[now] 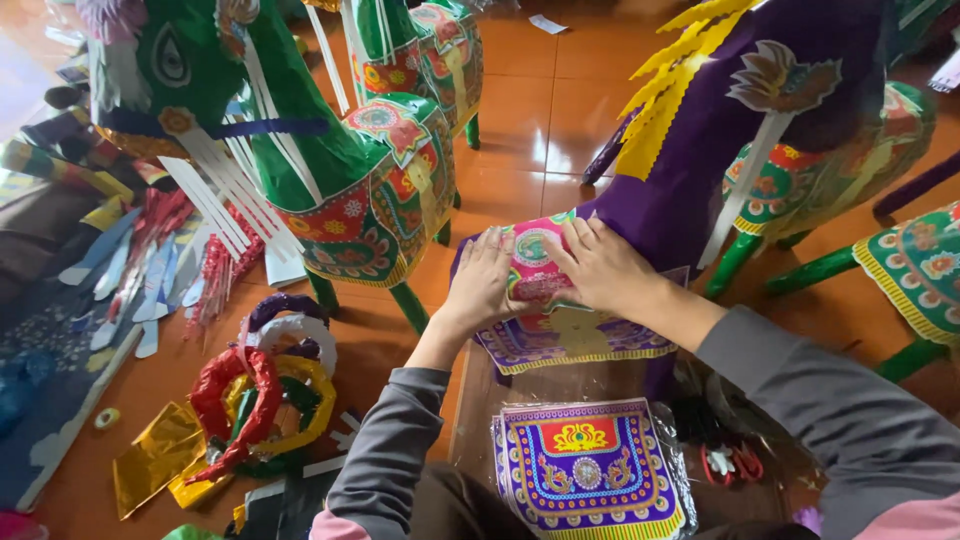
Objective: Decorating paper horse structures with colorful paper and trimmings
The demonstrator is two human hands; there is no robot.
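A pink printed paper panel [535, 262] is pressed flat on the back of a purple paper horse [720, 150], near the middle of the view. It is covered by both hands with fingers spread, not clenched: the left hand [482, 285] at 9 o'clock of the panel, the right hand [600, 265] at 3 o'clock. A stack of purple printed sheets [588, 470] is seen at 6 o'clock. A green paper horse [340, 150] is placed at 10 o'clock, and coloured paper rings [265, 400] at 8 o'clock, on the floor.
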